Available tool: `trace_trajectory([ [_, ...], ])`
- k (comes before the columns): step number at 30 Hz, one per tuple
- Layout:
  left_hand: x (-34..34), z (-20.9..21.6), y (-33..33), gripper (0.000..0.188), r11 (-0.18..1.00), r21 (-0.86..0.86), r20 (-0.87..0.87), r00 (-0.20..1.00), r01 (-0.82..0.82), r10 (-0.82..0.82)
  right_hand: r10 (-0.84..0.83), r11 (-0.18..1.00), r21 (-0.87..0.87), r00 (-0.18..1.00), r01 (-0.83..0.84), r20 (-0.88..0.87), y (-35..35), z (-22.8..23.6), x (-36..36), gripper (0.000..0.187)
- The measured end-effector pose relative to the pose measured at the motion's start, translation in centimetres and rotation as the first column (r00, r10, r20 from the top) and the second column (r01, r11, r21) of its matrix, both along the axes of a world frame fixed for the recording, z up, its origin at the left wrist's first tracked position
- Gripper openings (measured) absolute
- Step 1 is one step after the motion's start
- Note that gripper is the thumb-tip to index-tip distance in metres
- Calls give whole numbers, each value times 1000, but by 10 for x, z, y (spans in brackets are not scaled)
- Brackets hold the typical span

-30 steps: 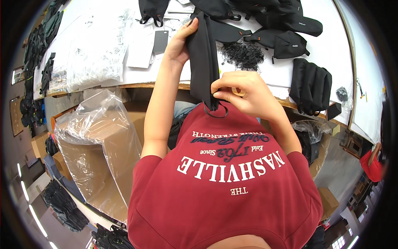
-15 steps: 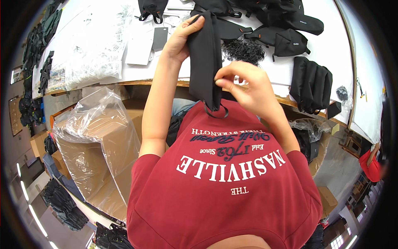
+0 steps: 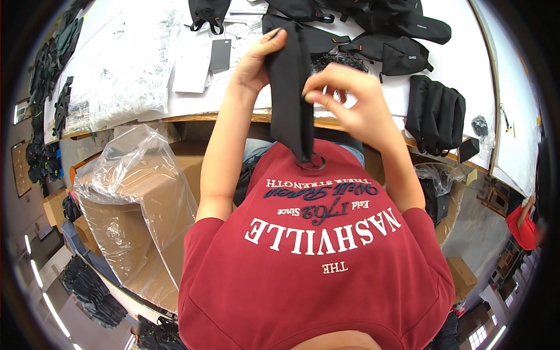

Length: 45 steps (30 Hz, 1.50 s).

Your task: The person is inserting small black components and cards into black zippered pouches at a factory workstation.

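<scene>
A narrow black fabric bag (image 3: 287, 87) hangs lengthwise over the table's near edge, its upper end gripped by my left hand (image 3: 256, 63), thumb on top. At its lower end a thin black loop (image 3: 312, 164) lies against my red shirt. My right hand (image 3: 353, 96) is at the bag's right edge, thumb and forefinger pinched together there. Whatever those fingertips hold is too small to make out. Behind that hand sits a pile of black cords (image 3: 341, 60), partly covered by it.
Several black bags (image 3: 402, 56) lie at the far right of the white table, with a stack of folded black bags (image 3: 436, 116) nearer. White papers (image 3: 191, 73) and a dark tag (image 3: 220, 55) lie left of centre, beside clear plastic bags (image 3: 131, 70). A plastic-covered cardboard box (image 3: 125, 216) stands below left.
The bag's lower end has shifted slightly down and right, and its loop rests lower on my shirt. My right hand has risen a little, staying at the bag's edge.
</scene>
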<state>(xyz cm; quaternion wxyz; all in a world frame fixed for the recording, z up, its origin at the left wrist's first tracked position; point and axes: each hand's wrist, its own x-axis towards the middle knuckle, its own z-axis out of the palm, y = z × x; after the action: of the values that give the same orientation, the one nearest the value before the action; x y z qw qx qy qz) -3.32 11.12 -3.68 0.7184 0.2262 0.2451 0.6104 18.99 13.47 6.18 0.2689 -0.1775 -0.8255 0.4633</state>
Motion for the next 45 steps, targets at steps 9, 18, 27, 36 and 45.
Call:
trace_trajectory([
  [9, -25, -6, 1, 33, 991, 71, 205, 974, -110, 93, 171, 985, 15, 985, -171, 22, -28, -2, -2, 10],
  [18, -29, -1, -6, 29, 977, 33, 42, 977, -209, 208, 196, 978, 71, 981, -195, -14, -31, -7, -2, 11],
  [27, 3, 43, -48, 54, 914, -50, -242, 893, -403, 380, -184, 627, -775, 982, 80, -48, 9, -27, 16, 32],
  [36, 8, 60, -74, 42, 830, 550, -788, 271, -90, 552, -91, 336, -934, 991, 120, 95, 11, -54, 35, 40],
  [45, 38, 53, -80, 30, 886, 156, -760, 520, -437, 390, -151, 988, 25, 984, 154, -91, 9, -25, 22, 38],
])
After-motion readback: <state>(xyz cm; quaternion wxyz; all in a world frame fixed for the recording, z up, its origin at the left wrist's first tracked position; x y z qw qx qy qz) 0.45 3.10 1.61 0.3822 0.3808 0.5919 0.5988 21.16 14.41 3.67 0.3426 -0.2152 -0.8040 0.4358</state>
